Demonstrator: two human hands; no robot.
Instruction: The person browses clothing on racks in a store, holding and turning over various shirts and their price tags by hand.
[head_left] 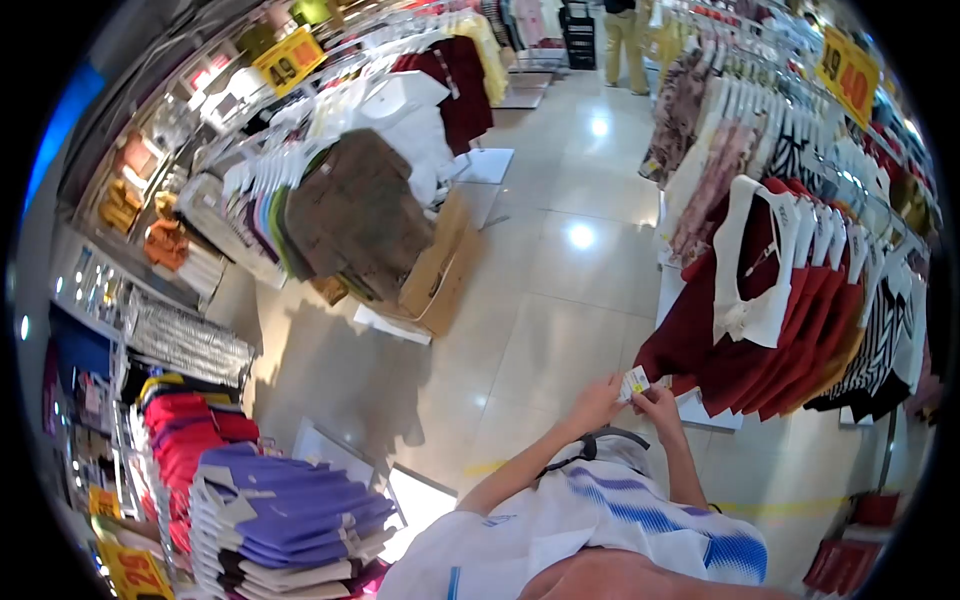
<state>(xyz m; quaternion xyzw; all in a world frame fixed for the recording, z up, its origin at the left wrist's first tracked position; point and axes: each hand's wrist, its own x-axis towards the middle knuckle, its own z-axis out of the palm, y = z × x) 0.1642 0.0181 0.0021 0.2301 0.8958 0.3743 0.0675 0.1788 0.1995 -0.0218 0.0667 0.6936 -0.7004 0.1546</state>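
In the head view, my left hand (598,402) and my right hand (657,404) meet in front of my body. Between their fingers is a small white price tag (634,384) with a yellow patch, pinched from both sides. Its print is too small to read. Just beyond the tag hangs the sleeve or edge of a dark red garment (690,312) with a white collar piece (748,290). Whether the tag is fastened to that garment cannot be made out.
Dark red tops hang on a rack (850,185) at the right. A cardboard box (440,275) stands on the floor below a brown shirt (360,210). Purple shirts (290,510) hang at lower left. A person in tan trousers (625,50) stands far down the aisle.
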